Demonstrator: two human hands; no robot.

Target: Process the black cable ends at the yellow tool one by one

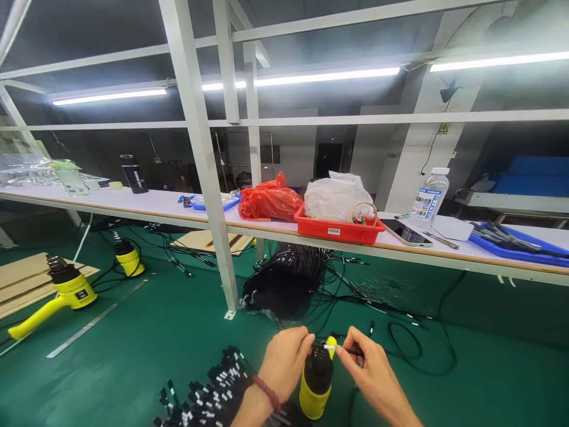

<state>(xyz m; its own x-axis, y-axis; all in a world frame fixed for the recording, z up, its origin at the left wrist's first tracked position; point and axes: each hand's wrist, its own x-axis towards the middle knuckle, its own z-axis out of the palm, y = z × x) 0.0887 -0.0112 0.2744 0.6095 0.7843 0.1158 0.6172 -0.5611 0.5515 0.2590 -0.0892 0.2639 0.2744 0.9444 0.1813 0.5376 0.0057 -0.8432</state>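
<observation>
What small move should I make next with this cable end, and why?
Probably roll the white-banded cable end slowly over the nozzle of the heat gun, since your right hand pinches it there, and the pile of cables shows matching white bands.

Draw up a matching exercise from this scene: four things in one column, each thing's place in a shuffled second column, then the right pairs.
Things
1. yellow heat gun
2. thin black cable
3. red plastic crate
4. bundle of black cables

Places
A. on the green floor below the white bench
B. pinched in the right hand
C. gripped in the left hand
D. on top of the white bench

Pairs: 1-C, 2-B, 3-D, 4-A
</observation>
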